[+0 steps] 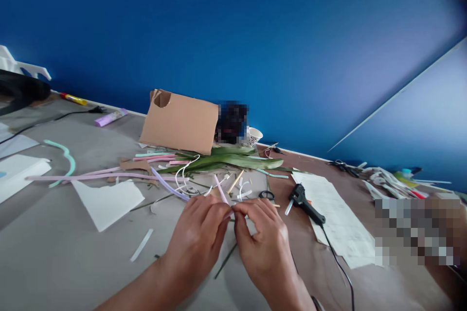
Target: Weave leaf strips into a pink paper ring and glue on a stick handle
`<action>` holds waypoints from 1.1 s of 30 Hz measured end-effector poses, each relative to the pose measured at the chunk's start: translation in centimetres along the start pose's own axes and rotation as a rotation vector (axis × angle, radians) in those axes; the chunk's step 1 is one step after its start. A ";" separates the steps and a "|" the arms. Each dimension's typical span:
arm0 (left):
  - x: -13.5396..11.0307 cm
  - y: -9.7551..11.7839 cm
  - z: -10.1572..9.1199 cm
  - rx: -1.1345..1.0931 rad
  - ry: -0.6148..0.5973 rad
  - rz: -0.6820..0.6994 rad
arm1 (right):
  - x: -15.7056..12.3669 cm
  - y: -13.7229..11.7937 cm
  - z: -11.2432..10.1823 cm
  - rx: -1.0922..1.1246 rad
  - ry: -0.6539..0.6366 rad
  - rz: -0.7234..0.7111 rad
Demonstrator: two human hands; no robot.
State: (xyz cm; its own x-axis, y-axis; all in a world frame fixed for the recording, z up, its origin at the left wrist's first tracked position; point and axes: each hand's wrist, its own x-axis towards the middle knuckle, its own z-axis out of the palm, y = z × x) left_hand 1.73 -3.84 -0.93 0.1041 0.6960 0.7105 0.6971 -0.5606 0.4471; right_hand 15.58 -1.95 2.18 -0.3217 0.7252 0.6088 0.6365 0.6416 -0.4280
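Observation:
My left hand (204, 226) and my right hand (260, 233) meet fingertip to fingertip over the table. Both are closed in a pinch on a thin pale pink strip (221, 188), which looks like a pipe cleaner and sticks up between them; its lower end is hidden by my fingers. Just beyond lie a bent lilac pipe cleaner (170, 184), a loop of white cord (179, 171) and small cut scraps. A thin dark green stem (226, 258) lies below my hands. Black-handled scissors (267, 195) rest beyond my right hand.
A black glue gun (306, 204) lies right, its cord running to the front, near a paper sheet (341, 218). Long green leaves (229, 158), a cardboard piece (180, 121) and a paper cup (254, 135) are by the blue wall. White paper (109, 199) lies left.

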 end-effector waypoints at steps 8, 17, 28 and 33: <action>0.9 -0.8 -1.4 -0.024 0.001 -0.161 | 2.8 0.5 -0.7 0.089 -0.157 -0.011; 2.0 -2.4 -2.2 -0.138 -0.125 -0.341 | 13.9 9.4 4.0 -0.478 -0.345 0.137; 1.0 -5.1 -1.3 -0.153 -0.047 -0.292 | 18.0 13.0 10.7 -0.601 -0.470 0.095; 0.8 -5.1 -1.3 -0.151 -0.061 -0.294 | 18.5 14.1 11.5 -0.564 -0.454 0.126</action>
State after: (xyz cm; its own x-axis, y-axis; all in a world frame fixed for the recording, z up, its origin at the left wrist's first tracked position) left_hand -2.65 -1.02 -1.87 -0.0408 0.8608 0.5072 0.5908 -0.3886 0.7071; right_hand 10.56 23.37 -0.29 -0.4030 0.8955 0.1890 0.9124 0.4093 0.0063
